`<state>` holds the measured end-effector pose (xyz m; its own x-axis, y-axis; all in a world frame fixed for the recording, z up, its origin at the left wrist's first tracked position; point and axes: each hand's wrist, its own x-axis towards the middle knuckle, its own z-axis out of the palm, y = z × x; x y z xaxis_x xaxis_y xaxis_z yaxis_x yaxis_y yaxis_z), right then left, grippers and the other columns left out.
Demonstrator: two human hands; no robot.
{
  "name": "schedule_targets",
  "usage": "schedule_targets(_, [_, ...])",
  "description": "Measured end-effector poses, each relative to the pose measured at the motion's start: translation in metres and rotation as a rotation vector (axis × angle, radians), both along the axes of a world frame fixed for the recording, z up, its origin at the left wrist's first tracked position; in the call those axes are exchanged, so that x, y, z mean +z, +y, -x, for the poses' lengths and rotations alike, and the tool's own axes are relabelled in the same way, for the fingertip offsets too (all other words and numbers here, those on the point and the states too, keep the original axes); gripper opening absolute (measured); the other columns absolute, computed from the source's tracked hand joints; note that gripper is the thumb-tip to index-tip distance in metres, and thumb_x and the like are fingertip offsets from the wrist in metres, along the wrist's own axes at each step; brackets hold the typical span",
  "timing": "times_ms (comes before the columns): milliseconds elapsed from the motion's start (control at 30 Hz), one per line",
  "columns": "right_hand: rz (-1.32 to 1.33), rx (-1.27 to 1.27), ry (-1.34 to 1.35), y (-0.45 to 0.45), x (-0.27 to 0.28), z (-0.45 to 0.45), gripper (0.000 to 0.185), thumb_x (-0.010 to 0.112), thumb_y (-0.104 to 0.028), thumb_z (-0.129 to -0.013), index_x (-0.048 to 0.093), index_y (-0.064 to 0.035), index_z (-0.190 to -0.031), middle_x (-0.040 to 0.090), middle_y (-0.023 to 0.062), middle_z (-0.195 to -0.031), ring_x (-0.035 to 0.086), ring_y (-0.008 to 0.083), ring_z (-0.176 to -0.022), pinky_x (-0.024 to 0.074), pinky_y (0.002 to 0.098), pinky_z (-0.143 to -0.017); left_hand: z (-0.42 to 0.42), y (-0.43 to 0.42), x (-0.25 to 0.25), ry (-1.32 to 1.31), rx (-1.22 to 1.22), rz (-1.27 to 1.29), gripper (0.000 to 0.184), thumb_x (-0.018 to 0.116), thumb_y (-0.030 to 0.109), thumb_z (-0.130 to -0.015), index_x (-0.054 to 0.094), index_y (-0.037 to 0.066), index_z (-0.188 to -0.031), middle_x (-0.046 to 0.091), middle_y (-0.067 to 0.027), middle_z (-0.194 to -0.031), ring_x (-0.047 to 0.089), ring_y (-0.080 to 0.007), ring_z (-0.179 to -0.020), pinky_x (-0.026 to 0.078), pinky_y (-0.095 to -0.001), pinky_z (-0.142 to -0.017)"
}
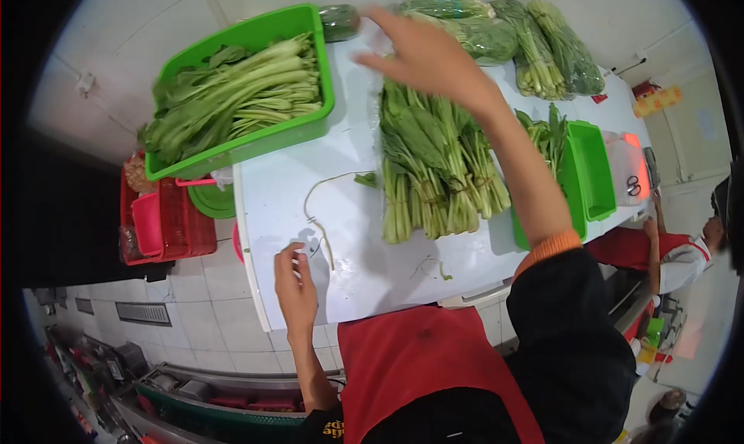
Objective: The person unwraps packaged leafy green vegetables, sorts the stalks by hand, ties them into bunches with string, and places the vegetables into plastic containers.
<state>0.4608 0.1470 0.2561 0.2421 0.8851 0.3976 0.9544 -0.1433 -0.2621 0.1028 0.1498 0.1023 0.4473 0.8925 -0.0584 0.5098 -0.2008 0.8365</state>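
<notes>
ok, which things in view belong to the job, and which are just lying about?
Likely part of the job:
leafy-green bundles
loose leafy greens
big green tub
plastic-bagged greens

Probably just lying about:
scissors
green stem scrap
red basket

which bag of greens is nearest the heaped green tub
The small dark bag at the heaped tub's far right corner, just left of the right hand; the other bags lie farther right.

At ten o'clock, the green tub [256, 145] is showing smooth plastic; at one o'clock, wrapped greens [541, 76] are gleaming under clear film [494, 43]. The glossy white tabletop [360, 262] is reflecting light; at six o'clock, the cloth apron [426, 351] is looking matt.
</notes>
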Motion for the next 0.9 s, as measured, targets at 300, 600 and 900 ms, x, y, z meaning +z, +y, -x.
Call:
schedule_targets(300, [0.533, -0.654, 0.456, -0.188, -0.131, 0.06, 0.06, 0.053, -0.054, -0.094, 0.057, 0.0011, -0.116, 0.065, 0.0297, -0.105, 0.066, 0.0435, -0.095, 0.0502, 0.052, -0.081, -0.106, -0.062, 0.004, -0.138, -0.84, -0.282, 0.028, 0.065, 0.008, -0.091, 0.067, 0.013, -0.119, 0.056, -0.0126, -0.114, 0.049, -0.0319, -0.108, 0.045, -0.0396, -0.093])
schedule_targets(600, [-0.108, -0.191, 1.106, -0.227, -0.078, 0.057, 0.05, 0.05, -0.033, -0.101, 0.055, 0.0083, -0.129, 0.067, 0.0219, -0.104, 0.066, 0.031, -0.096, 0.0481, 0.039, -0.087, -0.126, -0.061, 0.028, -0.35, -0.614, 0.347, 0.019, 0.054, 0.02, -0.102, 0.064, 0.006, -0.111, 0.061, -0.0062, -0.111, 0.055, -0.0215, -0.109, 0.043, -0.0318, -0.093])
schedule_targets(900, [-0.051, -0.029, 1.251, -0.189, -0.079, 0.138, 0.027, 0.068, -0.019, -0.094, 0.062, -0.0025, -0.114, 0.068, 0.0076, -0.103, 0.066, 0.0159, -0.094, 0.0489, 0.0283, -0.084, -0.131, -0.049, 0.054, -0.927, -0.302, 1.002, 0.049, 0.061, 0.042, -0.098, 0.05, 0.004, -0.127, 0.061, -0.0087, -0.116, 0.061, -0.0205, -0.105, 0.05, -0.0389, -0.095])
